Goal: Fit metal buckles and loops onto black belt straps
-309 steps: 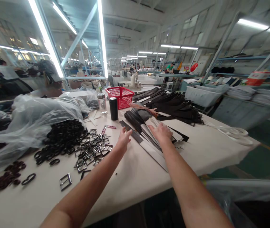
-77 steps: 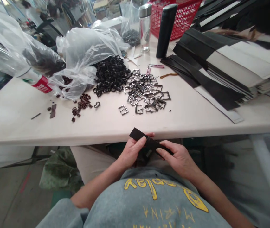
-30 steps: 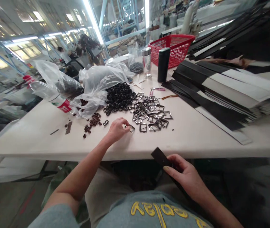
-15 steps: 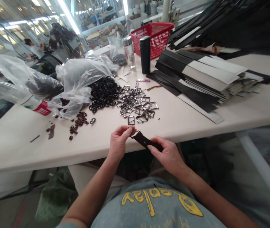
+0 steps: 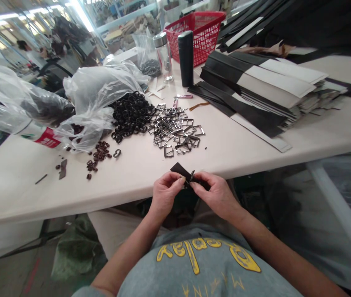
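Between my two hands, just over the table's front edge, is a black belt strap. Its flat end sticks up to the left, past a dark metal buckle that my fingers partly cover. My left hand is closed in a pinch on the strap right beside the buckle. From the other side my right hand grips the strap close to the buckle, thumb and fingers pressed together. A pile of metal buckles lies on the table beyond my hands.
Black loops lie heaped beside plastic bags, near small brown rings. Stacked black and white strips cover the right side. A black flask, a glass bottle and a red basket stand behind.
My hands have come closer together, the left moving right. The buckle, earlier at the strap's tip in my left fingers, now sits between both hands, with the strap end beyond it.
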